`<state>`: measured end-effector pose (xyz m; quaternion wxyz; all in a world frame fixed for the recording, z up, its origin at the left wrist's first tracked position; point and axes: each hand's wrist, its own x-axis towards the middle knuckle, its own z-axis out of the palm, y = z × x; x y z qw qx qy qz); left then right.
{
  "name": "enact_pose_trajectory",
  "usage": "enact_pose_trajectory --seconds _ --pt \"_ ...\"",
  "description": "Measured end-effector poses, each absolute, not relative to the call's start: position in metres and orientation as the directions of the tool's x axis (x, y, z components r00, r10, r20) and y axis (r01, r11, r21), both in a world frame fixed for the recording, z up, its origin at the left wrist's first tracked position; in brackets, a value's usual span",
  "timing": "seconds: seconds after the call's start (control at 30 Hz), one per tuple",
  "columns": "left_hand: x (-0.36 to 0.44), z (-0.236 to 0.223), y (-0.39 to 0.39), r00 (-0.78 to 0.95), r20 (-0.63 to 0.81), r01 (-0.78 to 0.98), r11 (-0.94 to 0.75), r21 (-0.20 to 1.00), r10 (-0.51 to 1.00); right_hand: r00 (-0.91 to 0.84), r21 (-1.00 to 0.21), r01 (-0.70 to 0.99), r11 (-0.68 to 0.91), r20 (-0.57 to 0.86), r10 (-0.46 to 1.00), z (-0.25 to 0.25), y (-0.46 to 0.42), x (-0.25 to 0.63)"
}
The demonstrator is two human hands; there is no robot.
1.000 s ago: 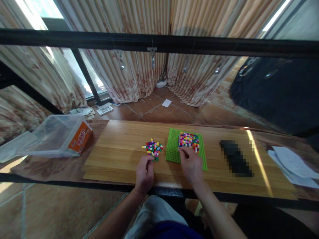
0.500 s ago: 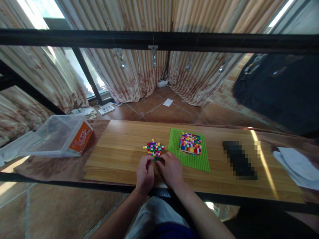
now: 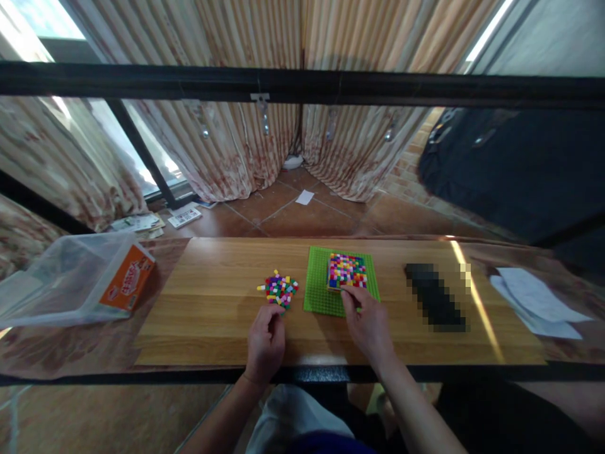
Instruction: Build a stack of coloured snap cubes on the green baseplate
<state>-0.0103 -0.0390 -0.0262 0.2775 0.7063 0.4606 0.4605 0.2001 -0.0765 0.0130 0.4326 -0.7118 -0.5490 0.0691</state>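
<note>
A green baseplate lies on the wooden board, and a square block of many-coloured small bricks stands on its right half. A loose heap of coloured bricks sits just left of the plate. My right hand reaches onto the plate, its pinched fingertips at the near edge of the brick block; what they hold is too small to make out. My left hand rests curled on the board just below the heap, fingertips close to the nearest bricks.
The wooden board lies on a glass table with a black frame. A clear plastic box with an orange label is at the left. A black pixelated object and white papers lie to the right.
My right hand has gone from the loose heap back to the brick block on the green plate. My left hand stays below the heap. The view has shifted slightly.
</note>
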Motion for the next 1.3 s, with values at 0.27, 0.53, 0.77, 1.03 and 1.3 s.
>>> enact_pose_trajectory --seconds 0.27,0.53,0.77,1.03,1.3 --pt "-0.01 -0.023 -0.038 0.187 0.416 0.415 -0.456 0.787 0.89 0.455 -0.63 0.767 -0.12 0.404 0.793 0.002 -0.068 0.243" --pt "-0.009 -0.021 -0.038 0.199 0.425 0.43 -0.468 0.772 0.883 0.52 -0.653 0.741 -0.158 0.409 0.75 -0.007 -0.057 0.245" --pt "-0.008 -0.022 -0.039 0.217 0.411 0.445 -0.465 0.766 0.885 0.567 -0.76 0.637 -0.125 0.353 0.744 -0.007 -0.047 0.255" --pt "-0.008 -0.023 -0.04 0.236 0.39 0.462 -0.456 0.761 0.89 0.645 -0.944 0.313 -0.102 0.133 0.752 -0.021 -0.039 0.261" --pt "-0.008 -0.019 -0.039 0.237 0.378 0.452 -0.446 0.773 0.895 0.633 -0.893 0.437 -0.109 0.219 0.743 -0.019 -0.041 0.256"
